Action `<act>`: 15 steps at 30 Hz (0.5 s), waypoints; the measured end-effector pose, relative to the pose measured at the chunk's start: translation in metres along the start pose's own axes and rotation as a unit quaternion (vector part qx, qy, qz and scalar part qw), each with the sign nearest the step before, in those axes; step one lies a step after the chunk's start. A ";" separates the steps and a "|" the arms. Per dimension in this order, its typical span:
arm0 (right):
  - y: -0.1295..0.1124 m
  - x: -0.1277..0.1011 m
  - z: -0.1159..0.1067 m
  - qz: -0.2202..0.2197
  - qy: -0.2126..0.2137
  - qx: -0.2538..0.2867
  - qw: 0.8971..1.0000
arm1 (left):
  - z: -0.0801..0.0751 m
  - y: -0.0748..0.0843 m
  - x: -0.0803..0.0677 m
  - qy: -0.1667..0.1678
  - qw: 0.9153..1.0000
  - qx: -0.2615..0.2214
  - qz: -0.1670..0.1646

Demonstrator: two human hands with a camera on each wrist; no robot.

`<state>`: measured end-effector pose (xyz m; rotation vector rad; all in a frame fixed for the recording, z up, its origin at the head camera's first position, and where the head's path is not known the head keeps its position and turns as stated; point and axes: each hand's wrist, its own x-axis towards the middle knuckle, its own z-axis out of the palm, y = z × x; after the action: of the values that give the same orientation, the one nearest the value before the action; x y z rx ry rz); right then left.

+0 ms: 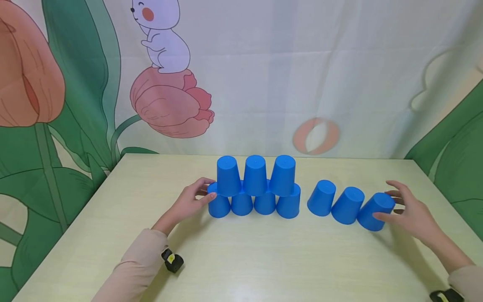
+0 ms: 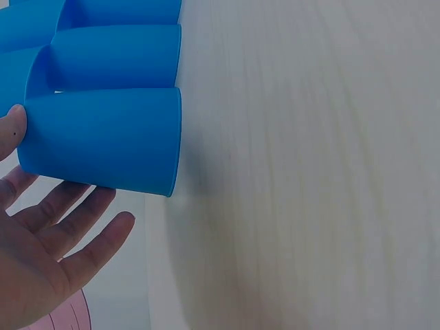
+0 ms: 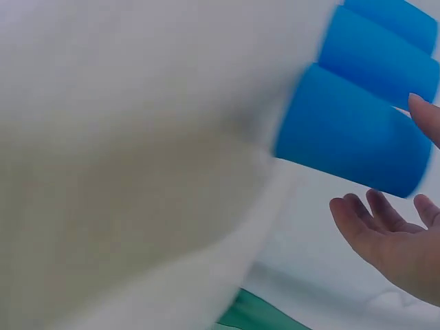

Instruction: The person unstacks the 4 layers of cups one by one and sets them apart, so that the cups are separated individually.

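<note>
Blue plastic cups stand upside down on a pale table (image 1: 264,260). A bottom row of several cups carries three more (image 1: 255,174) on top. My left hand (image 1: 207,189) is at the leftmost bottom cup (image 1: 219,207); its thumb touches the cup (image 2: 103,141) while the fingers (image 2: 82,227) lie straight and spread beside it. To the right stand three separate cups in a row. My right hand (image 1: 382,203) is at the rightmost one (image 1: 371,212), thumb on its side, and its spread fingers (image 3: 364,227) are apart from the cup (image 3: 350,130).
A cloth backdrop (image 1: 339,84) printed with tulips and a rabbit hangs right behind the table's far edge. Bare tabletop lies in front of the cups. A gap separates the stack from the middle loose cup's neighbour (image 1: 322,198).
</note>
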<state>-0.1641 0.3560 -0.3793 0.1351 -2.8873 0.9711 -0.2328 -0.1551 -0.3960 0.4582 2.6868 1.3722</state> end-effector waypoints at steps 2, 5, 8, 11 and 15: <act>-0.007 -0.001 -0.006 -0.016 0.022 0.008 1.000 | 0.000 0.000 0.000 0.000 1.000 0.001 0.001; -0.018 -0.002 -0.012 -0.029 0.046 0.011 0.998 | -0.001 0.000 0.000 0.000 1.000 0.000 0.001; -0.026 -0.004 -0.016 -0.034 0.059 0.009 0.998 | 0.000 0.000 0.001 -0.001 1.000 0.001 0.001; -0.031 -0.004 -0.018 -0.042 0.071 0.011 0.997 | 0.000 -0.001 0.001 0.000 1.000 0.002 0.002; -0.041 -0.003 -0.018 -0.050 0.081 0.019 0.995 | 0.000 -0.001 0.000 0.001 1.000 0.003 0.005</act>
<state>-0.1559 0.3350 -0.3408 0.1928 -2.6893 0.9713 -0.2332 -0.1553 -0.3969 0.4712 2.6948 1.3670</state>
